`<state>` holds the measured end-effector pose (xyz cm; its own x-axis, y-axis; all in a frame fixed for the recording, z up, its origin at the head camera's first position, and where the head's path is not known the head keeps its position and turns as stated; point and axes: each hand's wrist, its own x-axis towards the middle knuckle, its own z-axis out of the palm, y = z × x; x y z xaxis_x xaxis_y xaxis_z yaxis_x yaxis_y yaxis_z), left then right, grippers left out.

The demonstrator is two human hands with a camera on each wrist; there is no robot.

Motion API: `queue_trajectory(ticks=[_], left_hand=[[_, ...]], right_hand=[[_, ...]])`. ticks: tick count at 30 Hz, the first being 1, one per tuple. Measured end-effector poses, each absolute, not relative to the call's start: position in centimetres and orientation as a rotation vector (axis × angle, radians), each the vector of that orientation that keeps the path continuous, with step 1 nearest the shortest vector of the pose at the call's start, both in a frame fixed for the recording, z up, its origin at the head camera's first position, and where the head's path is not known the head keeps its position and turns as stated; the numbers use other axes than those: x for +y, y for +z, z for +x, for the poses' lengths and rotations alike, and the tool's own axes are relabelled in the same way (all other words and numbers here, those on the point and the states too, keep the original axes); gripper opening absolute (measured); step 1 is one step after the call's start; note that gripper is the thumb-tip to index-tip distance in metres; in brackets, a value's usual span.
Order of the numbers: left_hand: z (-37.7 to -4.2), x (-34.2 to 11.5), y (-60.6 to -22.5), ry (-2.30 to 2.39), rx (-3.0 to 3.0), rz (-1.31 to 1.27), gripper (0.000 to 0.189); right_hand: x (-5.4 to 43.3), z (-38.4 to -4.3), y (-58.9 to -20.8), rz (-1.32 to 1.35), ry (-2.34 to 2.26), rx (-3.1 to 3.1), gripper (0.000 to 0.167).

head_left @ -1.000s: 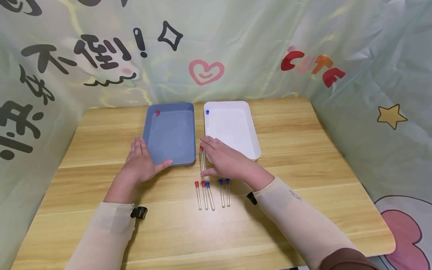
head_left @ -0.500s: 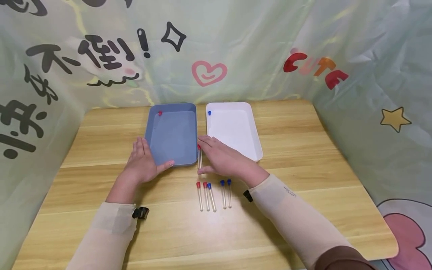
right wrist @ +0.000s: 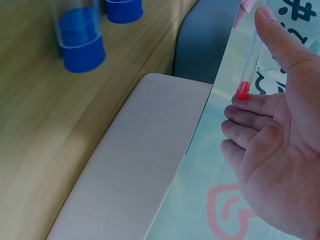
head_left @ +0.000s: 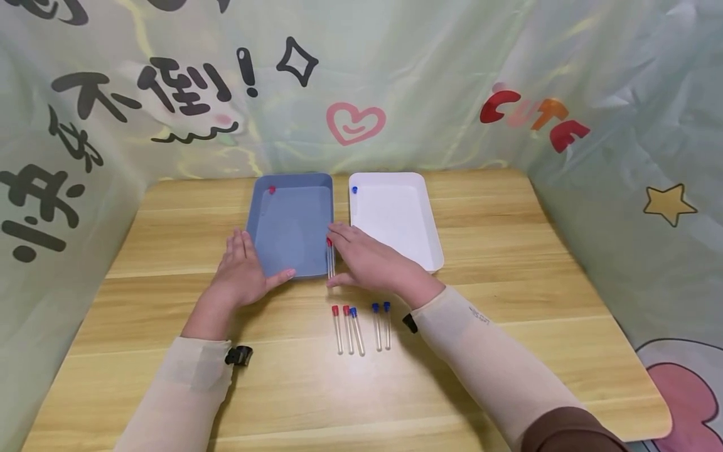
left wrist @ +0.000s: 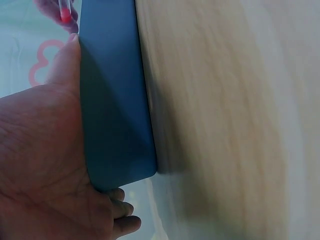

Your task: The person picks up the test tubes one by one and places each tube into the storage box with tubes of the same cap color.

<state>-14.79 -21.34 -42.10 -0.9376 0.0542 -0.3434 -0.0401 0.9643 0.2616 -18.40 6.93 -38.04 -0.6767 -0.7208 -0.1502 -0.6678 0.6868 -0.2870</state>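
Note:
My right hand [head_left: 369, 257] pinches a red-capped test tube [head_left: 331, 258] lengthwise, thumb at its clear end and fingertips at the red cap. In the head view this tube overlaps the right rim of the blue-grey tray [head_left: 290, 233]; the right wrist view shows its cap [right wrist: 243, 90] against the index fingertip. My left hand [head_left: 241, 276] rests at that tray's front left corner, fingers straight along the left side and thumb lying on the front rim. A red-capped tube [head_left: 272, 189] lies in the tray's far left part.
Right of the blue-grey tray stands a white tray [head_left: 395, 220] with a blue-capped tube [head_left: 354, 189] in it. Several capped tubes lie in front on the wooden table [head_left: 480, 351]: two red-capped [head_left: 337, 329] and three blue-capped [head_left: 387, 326]. Printed cloth [head_left: 429, 94] encloses the table's back and sides.
My right hand has moved slightly left with the red-capped test tube, from the gap between the trays to the blue-grey tray's right rim. The left hand stays at the tray's corner.

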Motion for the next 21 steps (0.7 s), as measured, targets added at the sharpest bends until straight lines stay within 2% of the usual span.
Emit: queue_trajectory(ticks=[21], left_hand=[[-14.9,-21.4,-42.2,0.389,2.769,0.01,0.137]], right_hand=[[4.9,-20.0,-38.0,-1.128,-0.323,2.64,0.097]])
